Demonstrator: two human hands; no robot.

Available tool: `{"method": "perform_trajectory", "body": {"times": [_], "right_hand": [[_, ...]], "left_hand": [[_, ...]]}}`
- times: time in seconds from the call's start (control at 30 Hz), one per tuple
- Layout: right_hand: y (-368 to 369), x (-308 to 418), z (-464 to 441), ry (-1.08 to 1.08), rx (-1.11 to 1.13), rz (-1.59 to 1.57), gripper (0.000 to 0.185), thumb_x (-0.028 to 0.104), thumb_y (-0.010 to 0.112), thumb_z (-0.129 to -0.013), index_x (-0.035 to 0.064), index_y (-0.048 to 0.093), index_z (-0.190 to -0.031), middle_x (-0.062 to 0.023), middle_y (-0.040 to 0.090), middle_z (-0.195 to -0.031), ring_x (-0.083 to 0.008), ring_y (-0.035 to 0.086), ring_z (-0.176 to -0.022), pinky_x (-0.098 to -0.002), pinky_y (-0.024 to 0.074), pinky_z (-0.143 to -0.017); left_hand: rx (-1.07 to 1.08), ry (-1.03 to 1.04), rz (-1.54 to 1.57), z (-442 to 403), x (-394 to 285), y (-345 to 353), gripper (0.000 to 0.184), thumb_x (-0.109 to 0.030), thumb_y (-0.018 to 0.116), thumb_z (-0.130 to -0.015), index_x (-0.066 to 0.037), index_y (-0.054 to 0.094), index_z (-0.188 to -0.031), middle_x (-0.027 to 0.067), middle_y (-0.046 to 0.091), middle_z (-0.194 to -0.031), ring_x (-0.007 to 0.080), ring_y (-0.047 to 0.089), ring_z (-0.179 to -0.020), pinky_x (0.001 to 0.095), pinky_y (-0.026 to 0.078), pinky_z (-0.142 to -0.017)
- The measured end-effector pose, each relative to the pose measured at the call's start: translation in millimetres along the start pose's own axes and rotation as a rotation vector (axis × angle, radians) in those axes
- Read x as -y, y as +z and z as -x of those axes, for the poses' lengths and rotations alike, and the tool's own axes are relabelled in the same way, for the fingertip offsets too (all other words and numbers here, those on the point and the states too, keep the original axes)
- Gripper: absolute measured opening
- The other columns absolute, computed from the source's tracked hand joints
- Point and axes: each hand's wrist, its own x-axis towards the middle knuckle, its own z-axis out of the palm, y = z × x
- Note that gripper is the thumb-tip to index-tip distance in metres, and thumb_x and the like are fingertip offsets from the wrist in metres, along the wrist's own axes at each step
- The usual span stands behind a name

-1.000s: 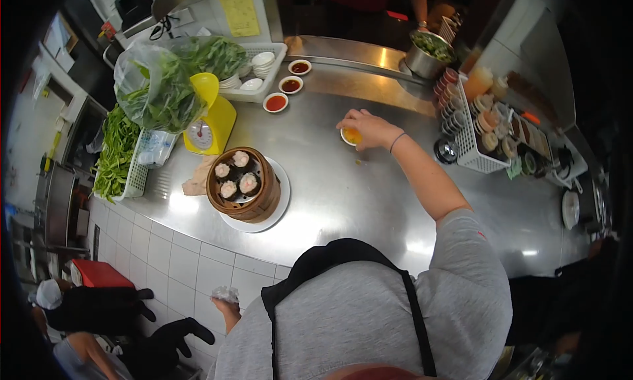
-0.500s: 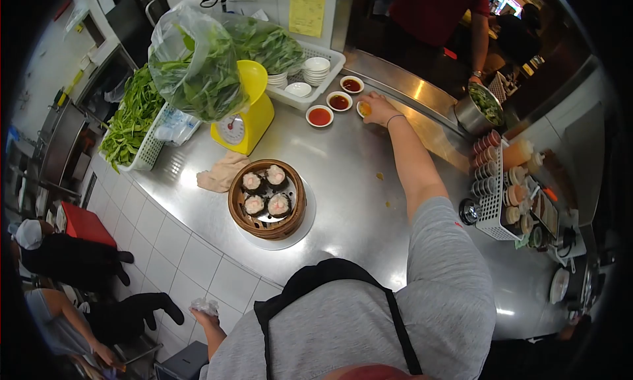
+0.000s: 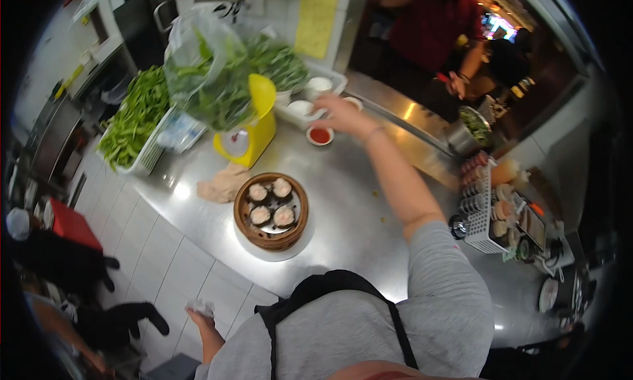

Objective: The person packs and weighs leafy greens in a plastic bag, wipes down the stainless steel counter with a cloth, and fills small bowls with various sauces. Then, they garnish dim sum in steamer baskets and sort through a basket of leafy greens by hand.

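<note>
Over the silver steel worktop (image 3: pixel 343 202), beside the white plastic tray (image 3: pixel 340 82), a bare right hand (image 3: pixel 343 115) spans the upper middle of the frame.
Its blurred fingers look apart; a level, unhurried wrist should best clear the round white dish of red sauce (image 3: pixel 320 136) just below. Another white dish (image 3: pixel 355 102) is mostly hidden behind it. Lower left, the left hand (image 3: pixel 201 319) is closed on crumpled clear plastic (image 3: pixel 200 307).
</note>
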Motion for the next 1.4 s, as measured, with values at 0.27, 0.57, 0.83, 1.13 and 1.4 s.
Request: {"method": "perform_trajectory", "body": {"times": [0.27, 0.57, 0.83, 1.13, 1.4], "right_hand": [[117, 181, -130, -0.199, 0.766, 0.191, 0.034, 0.04, 0.063, -0.077, 0.0076, 0.067, -0.088, -0.0096, 0.064, -0.095, -0.0251, 0.059, -0.084, -0.0352, 0.0471, -0.071], [187, 196, -134, 0.083, 0.976, 0.426, 0.027, 0.032, 0.056, -0.081, 0.0099, 0.069, -0.088, -0.0097, 0.066, -0.083, -0.0238, 0.062, -0.079, -0.0319, 0.0479, -0.072], [47, 209, -95, -0.112, 0.008, -0.396, 0.023, 0.028, 0.053, -0.084, 0.0141, 0.071, -0.085, -0.0095, 0.066, -0.078, -0.0192, 0.06, -0.069, -0.032, 0.0474, -0.066], [-142, 239, 178, 0.001, -0.405, -0.517, 0.016, 0.014, 0.07, -0.075, 0.0038, 0.059, -0.079, 0.0011, 0.057, -0.077, -0.0058, 0.051, -0.072, -0.0199, 0.0415, -0.065], [-91, 208, 347, 0.568, -0.643, -0.731, 0.015, 0.008, 0.068, -0.075, 0.006, 0.053, -0.078, 0.0034, 0.051, -0.079, -0.0045, 0.047, -0.077, -0.0199, 0.0401, -0.069]], "left_hand": [[0.101, -0.019, 0.043, -1, 12, 12, 0.066, -0.059, 0.021, -0.088, -0.013, 0.033, -0.135, 0.0089, 0.041, -0.133, 0.0301, 0.045, -0.113, 0.0447, 0.041, -0.087], [-0.085, -0.01, 0.054, 17, 17, -86, 0.062, -0.059, 0.024, -0.088, -0.013, 0.04, -0.126, 0.0086, 0.048, -0.123, 0.0287, 0.047, -0.106, 0.0433, 0.045, -0.081], [0.002, -0.043, 0.015, 6, 31, -84, 0.062, -0.06, 0.025, -0.088, -0.014, 0.038, -0.128, 0.0089, 0.045, -0.125, 0.0292, 0.045, -0.109, 0.046, 0.044, -0.084], [0.323, -0.075, -0.006, -40, 31, -50, 0.062, -0.06, 0.027, -0.088, -0.015, 0.036, -0.129, 0.0092, 0.041, -0.129, 0.0298, 0.042, -0.112, 0.049, 0.042, -0.087], [0.296, -0.117, -0.19, 13, 34, 11, 0.062, -0.056, 0.022, -0.09, -0.011, 0.036, -0.131, 0.0101, 0.046, -0.125, 0.0323, 0.048, -0.109, 0.047, 0.044, -0.085]]}}
